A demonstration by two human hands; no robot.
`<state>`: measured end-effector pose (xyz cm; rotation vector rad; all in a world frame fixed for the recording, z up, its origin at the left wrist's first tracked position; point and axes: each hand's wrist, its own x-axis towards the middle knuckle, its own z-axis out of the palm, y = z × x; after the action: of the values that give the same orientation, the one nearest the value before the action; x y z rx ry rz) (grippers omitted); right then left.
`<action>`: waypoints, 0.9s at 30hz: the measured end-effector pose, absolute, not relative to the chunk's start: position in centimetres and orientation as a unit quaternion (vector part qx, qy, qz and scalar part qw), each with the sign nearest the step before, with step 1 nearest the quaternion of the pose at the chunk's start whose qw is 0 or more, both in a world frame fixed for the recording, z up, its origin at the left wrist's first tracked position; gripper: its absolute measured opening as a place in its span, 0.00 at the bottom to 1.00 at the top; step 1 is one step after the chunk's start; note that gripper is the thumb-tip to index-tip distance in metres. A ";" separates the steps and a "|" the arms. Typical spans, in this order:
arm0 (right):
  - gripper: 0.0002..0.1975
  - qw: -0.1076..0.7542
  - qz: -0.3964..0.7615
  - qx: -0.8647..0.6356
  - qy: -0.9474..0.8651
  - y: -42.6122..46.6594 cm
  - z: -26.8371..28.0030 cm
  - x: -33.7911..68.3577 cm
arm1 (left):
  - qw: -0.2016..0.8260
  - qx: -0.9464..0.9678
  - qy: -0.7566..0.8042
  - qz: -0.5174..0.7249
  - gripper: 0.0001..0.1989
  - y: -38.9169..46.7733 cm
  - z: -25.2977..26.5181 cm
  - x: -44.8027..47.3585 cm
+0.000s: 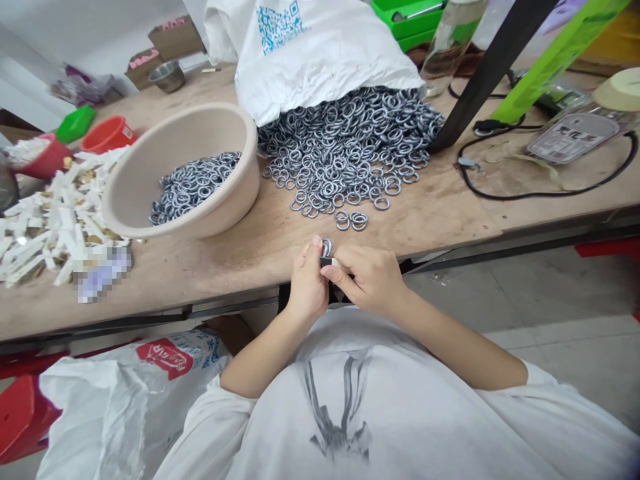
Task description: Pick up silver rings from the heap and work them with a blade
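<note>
At the table's front edge, my left hand (309, 279) is closed and pinches grey metal rings (327, 247) between thumb and fingers; how many is hidden. Close against it, my right hand (374, 275) is curled round a small black and white tool (328, 261), whose kind I cannot make out. The tool's dark end reaches to the left hand, just below the rings. A few loose rings (352, 221) lie on the wood beyond my hands. Behind them a big heap of the same rings (345, 143) spills from a white sack (320, 67).
Left of the heap stands a beige basin (245, 143) with more rings inside. White strips (65, 217) are piled at the far left, near a red cup (107, 135). On the right are a dark slanted post (493, 73), a black cable (525, 195) and a lidded jar (620, 100).
</note>
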<state>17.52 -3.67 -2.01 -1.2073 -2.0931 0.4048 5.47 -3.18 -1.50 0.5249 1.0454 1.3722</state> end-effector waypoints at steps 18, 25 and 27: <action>0.20 0.444 0.562 -0.381 -0.585 -2.5 -2.9 16.9 | 0.648 0.317 0.447 0.529 0.20 -3.9 -2.5 5.1; 0.19 0.450 0.333 -0.515 -0.649 1.6 -3.5 19.3 | 0.521 0.520 0.456 0.500 0.23 -2.8 -0.4 0.8; 0.13 0.382 0.195 -0.587 -0.686 2.7 -3.5 20.5 | 0.399 0.496 0.503 0.584 0.18 -1.0 2.2 -2.5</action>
<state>20.47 2.73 -3.53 -1.4986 -1.7512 0.4975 -2.55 -1.03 2.21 1.2551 1.2737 1.4781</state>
